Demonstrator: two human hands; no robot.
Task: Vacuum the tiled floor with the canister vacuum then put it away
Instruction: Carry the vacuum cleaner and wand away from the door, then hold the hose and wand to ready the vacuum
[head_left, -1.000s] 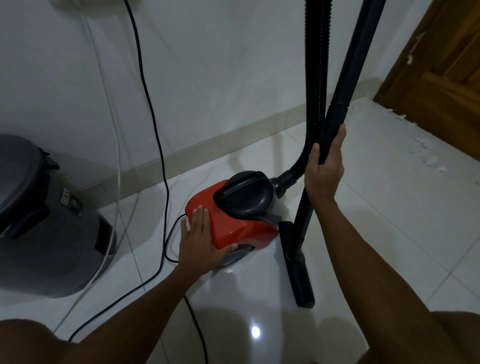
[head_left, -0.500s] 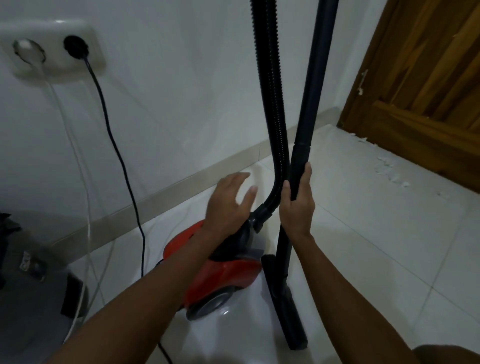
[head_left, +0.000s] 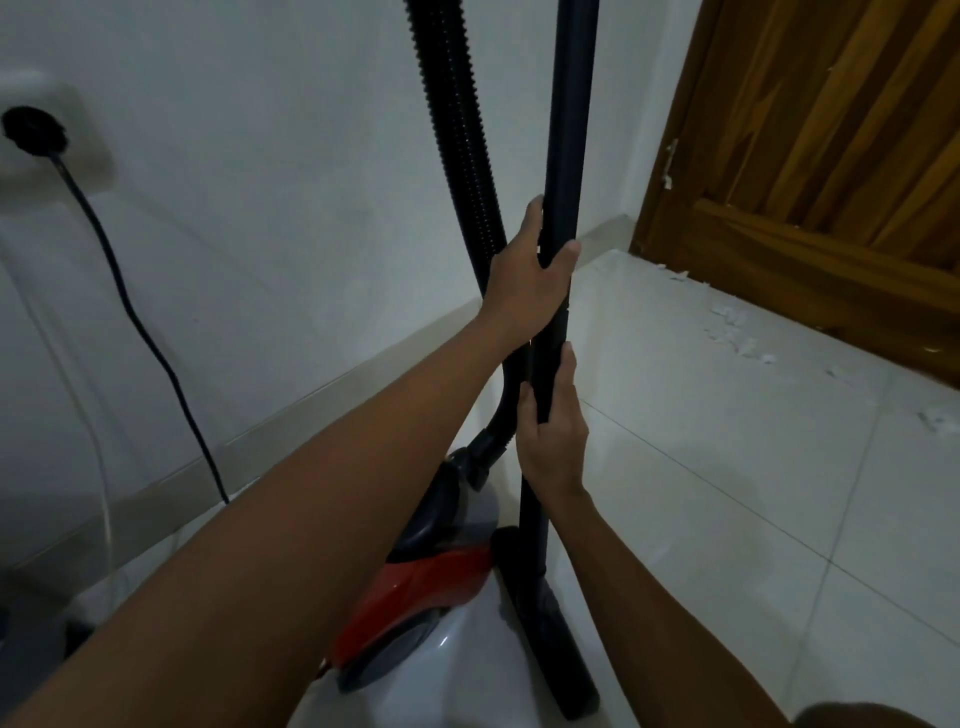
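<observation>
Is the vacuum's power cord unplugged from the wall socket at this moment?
No. The black plug sits in the wall socket, and its cord hangs down the wall toward the floor behind the red vacuum.

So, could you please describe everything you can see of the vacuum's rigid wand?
The wand is a smooth, matte black tube, plastic by its look, standing nearly upright and running out of the top of the frame. A joint line shows between the hands. Its lower end meets the flat black floor head, which rests on the white tiles. The left hand wraps it higher up; the right hand grips just below. The ribbed hose runs beside it.
</observation>
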